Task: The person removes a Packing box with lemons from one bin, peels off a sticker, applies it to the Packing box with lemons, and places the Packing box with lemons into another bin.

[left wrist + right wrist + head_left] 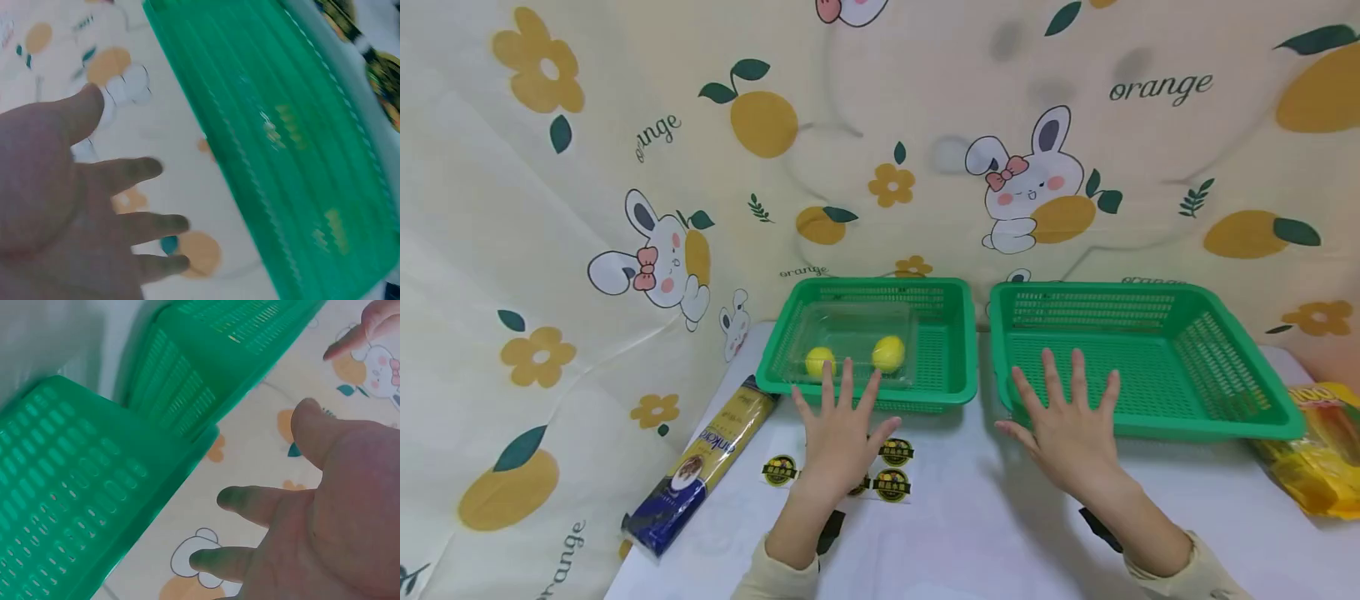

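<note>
In the head view my left hand [837,446] is spread with straight fingers in front of the left green basket [945,350], holding nothing. That basket contains a clear plastic box [857,321] and two yellow round fruits, one on the left [820,362] and one on the right [888,354]; whether they lie inside the box or under it I cannot tell. My right hand [1067,429], also spread and holding nothing, is before the right green basket [1120,358], in which nothing is seen. Both wrist views show the palms with fingers apart, beside the baskets' green walls.
A blue and gold packet [703,467] lies left of the left basket. Round black and gold stickers [892,484] lie on the white table [955,533] near my left hand. A yellow package [1318,450] sits at the right. Behind hangs a patterned cloth [880,108].
</note>
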Motion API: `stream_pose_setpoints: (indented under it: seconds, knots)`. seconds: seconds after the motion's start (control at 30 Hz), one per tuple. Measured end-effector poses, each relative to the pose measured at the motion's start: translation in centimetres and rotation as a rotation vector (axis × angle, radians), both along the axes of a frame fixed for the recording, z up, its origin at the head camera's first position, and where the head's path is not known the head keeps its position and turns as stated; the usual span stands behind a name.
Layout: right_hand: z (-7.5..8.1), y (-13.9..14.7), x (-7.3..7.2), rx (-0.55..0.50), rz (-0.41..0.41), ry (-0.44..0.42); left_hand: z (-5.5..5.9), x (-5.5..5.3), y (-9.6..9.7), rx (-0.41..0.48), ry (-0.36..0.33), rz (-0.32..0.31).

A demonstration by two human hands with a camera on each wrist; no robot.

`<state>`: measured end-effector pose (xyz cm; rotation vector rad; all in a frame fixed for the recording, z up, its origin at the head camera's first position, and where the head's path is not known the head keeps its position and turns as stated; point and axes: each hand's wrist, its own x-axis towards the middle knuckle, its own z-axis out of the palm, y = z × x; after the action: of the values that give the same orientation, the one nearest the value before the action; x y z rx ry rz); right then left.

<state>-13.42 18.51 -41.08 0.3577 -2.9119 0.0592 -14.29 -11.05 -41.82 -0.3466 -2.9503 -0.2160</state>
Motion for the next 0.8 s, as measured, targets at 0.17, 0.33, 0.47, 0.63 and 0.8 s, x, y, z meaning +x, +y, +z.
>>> stream_pose_setpoints:
  seconds: [0.17,0.33,0.47,0.63,0.8]
  knots:
    - [0.1,-0.3,-0.4,-0.006,0.008,0.025,-0.8,-0.6,-2.8,0.209,0.113,0.049]
    - [0.2,-0.7,-0.7,-0.014,0.015,0.025,-2.5,-1.2,-5.4,0.588,0.207,0.175]
    - [0.3,-1.0,-0.8,-0.025,0.022,0.03,-3.6,-1.5,-6.4,0.905,0.233,0.289]
    - [0.4,-1.4,-1.0,-0.049,0.029,0.032,-4.2,-2.0,-6.8,1.209,0.261,0.407]
    - [0.5,-1.7,-1.1,-0.057,0.029,0.014,-4.2,-2.2,-7.0,1.673,0.231,0.472]
